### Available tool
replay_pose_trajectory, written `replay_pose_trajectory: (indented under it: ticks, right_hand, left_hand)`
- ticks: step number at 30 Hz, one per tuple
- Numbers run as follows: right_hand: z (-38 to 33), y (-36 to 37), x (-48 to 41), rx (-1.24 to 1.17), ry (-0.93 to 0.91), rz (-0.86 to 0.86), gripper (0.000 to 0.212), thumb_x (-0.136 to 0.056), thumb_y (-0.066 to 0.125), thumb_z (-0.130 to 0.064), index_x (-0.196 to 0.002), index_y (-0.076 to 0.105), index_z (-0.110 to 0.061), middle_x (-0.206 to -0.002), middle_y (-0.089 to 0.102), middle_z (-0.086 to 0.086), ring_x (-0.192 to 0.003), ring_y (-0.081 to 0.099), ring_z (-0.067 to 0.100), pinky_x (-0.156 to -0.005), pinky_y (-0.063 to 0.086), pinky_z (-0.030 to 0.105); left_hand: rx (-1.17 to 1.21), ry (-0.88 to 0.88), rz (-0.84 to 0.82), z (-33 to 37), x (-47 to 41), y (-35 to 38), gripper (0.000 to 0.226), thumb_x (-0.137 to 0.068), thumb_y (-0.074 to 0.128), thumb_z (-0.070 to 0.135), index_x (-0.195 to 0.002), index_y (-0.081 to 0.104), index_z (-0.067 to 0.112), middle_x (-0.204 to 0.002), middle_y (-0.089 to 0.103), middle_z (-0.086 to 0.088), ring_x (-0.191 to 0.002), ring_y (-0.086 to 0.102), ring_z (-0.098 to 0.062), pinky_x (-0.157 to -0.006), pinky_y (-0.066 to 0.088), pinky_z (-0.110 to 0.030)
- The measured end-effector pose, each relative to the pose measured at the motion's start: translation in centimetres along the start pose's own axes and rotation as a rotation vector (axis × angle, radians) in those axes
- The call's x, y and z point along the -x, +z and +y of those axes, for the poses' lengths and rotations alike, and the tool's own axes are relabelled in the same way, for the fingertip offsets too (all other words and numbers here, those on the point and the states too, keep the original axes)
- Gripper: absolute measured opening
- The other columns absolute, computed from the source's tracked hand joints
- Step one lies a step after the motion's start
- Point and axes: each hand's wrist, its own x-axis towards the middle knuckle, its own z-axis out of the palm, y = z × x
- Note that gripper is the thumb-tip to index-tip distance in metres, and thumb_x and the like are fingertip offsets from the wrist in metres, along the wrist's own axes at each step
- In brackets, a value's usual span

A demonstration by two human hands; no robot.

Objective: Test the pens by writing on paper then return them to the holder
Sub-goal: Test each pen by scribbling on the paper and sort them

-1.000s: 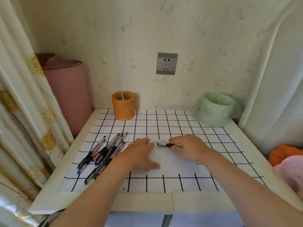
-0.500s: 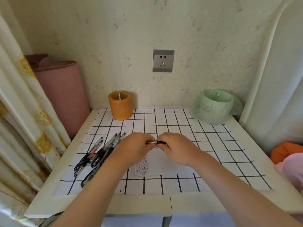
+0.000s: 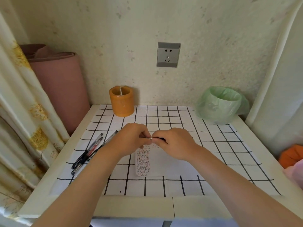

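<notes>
Both my hands meet above the middle of the table, pinching one pen between them; only a short silvery and dark bit of it shows. My left hand grips its left end and my right hand its right end. Below the hands lies a white paper with rows of small written marks down its left side. Several more pens lie in a loose pile to the left, partly hidden by my left forearm. The orange round holder stands at the back left by the wall.
The white table carries a black-grid cloth. A small bin with a green bag stands at the back right. A pink rolled mat and a curtain flank the left side; orange and pink fabric lies at the right edge.
My left hand lifted off the paper and came to the pen that my right hand held. Both hands now pinch it above the paper.
</notes>
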Motion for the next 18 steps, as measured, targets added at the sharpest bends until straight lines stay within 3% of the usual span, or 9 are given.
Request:
replay_pose_trajectory:
  ticks: [3, 6, 10, 13, 16, 18]
  right_hand:
    - [0.0, 0.2, -0.3, -0.096, 0.089, -0.076, 0.040, -0.094, 0.036, -0.061, -0.120, 0.057, -0.039, -0.072, 0.061, -0.015, -0.065, 0.054, 0.003, -0.060, 0.042, 0.029]
    - [0.8, 0.3, -0.2, -0.308, 0.162, -0.101, 0.025, -0.101, 0.044, -0.030, -0.124, 0.044, -0.040, -0.082, 0.062, -0.010, -0.062, 0.051, 0.003, -0.058, 0.042, 0.029]
    - [1.3, 0.3, -0.1, -0.684, 0.332, 0.024, 0.040, -0.099, 0.042, -0.002, -0.092, 0.068, -0.031, -0.090, 0.061, -0.005, -0.060, 0.053, 0.003, -0.053, 0.042, 0.027]
    - [1.1, 0.2, -0.3, -1.128, 0.472, 0.046, 0.050, -0.093, 0.037, 0.013, -0.100, 0.076, -0.018, -0.090, 0.062, 0.006, -0.066, 0.063, 0.018, -0.053, 0.054, 0.033]
    - [1.5, 0.4, -0.2, -1.213, 0.493, 0.041, 0.048, -0.090, 0.044, 0.017, -0.120, 0.067, -0.012, -0.088, 0.060, 0.008, -0.072, 0.065, 0.019, -0.076, 0.060, 0.041]
    - [1.6, 0.8, 0.0, -1.178, 0.483, 0.062, 0.031, -0.094, 0.057, 0.003, -0.119, 0.066, -0.012, -0.086, 0.058, 0.008, -0.072, 0.063, 0.020, -0.077, 0.060, 0.041]
  left_hand:
    - [-0.052, -0.020, 0.051, -0.7, 0.0, -0.5, 0.014, -0.084, 0.077, 0.027, -0.083, 0.064, 0.032, -0.078, 0.070, 0.008, -0.067, 0.066, -0.005, -0.063, 0.052, -0.024]
    - [-0.171, -0.046, 0.104, -1.7, 0.3, -0.8, 0.014, -0.086, 0.073, 0.036, -0.085, 0.059, 0.036, -0.083, 0.063, 0.014, -0.075, 0.058, -0.001, -0.060, 0.041, -0.021]
    - [-0.281, -0.047, -0.018, -2.4, 0.5, -0.6, 0.015, -0.083, 0.074, 0.042, -0.084, 0.060, 0.035, -0.089, 0.062, 0.017, -0.080, 0.057, 0.001, -0.064, 0.046, -0.022]
    - [-0.361, -0.023, -0.064, -2.6, 0.7, -0.2, 0.019, -0.078, 0.077, 0.042, -0.081, 0.059, 0.038, -0.091, 0.057, 0.018, -0.080, 0.053, 0.000, -0.062, 0.041, -0.020]
    - [-0.385, 0.000, -0.103, -3.0, 0.4, 0.4, 0.022, -0.076, 0.078, 0.044, -0.089, 0.061, 0.040, -0.107, 0.056, 0.010, -0.100, 0.049, -0.007, -0.080, 0.045, -0.027]
    - [-0.376, 0.023, -0.131, -3.2, 0.2, 0.9, 0.039, -0.077, 0.078, 0.046, -0.112, 0.062, 0.035, -0.118, 0.053, 0.009, -0.114, 0.041, -0.009, -0.092, 0.042, -0.029]
